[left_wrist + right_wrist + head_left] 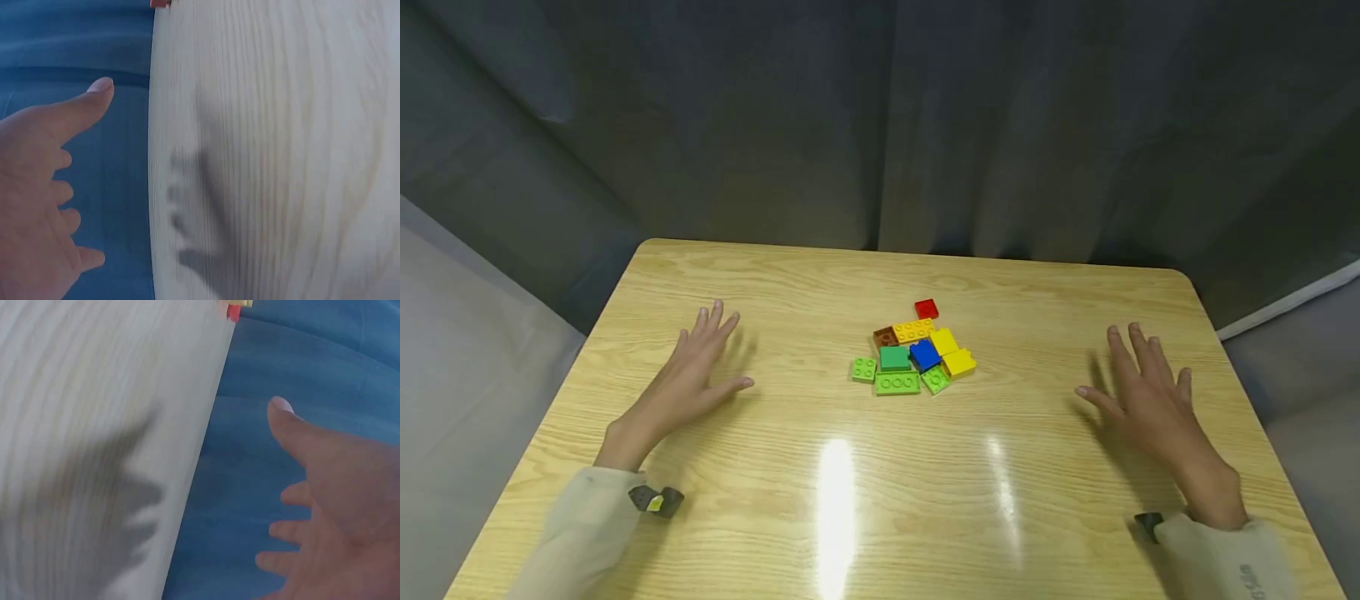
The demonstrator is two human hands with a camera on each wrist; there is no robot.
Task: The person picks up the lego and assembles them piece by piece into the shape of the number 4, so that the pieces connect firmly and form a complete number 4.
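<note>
Toy building bricks lie grouped near the middle of the table in the head view. Among them are a blue brick [925, 355], a dark green brick [895, 359], a long light green brick [897, 383], a brown brick [885, 337], an orange-yellow brick [913, 331] and a yellow brick [958, 363]. A red brick [927, 309] sits at the back of the group. To the left of the bricks, my left hand [688, 379] hovers with fingers spread, holding nothing. My right hand [1153, 408] is likewise spread over the table's right side, apart from the bricks.
The wooden table [760, 500] has rounded back corners. Behind it hangs a dark curtain [880, 125]. A small light green brick [863, 369] marks the group's left end, and another light green brick [936, 380] lies at its front.
</note>
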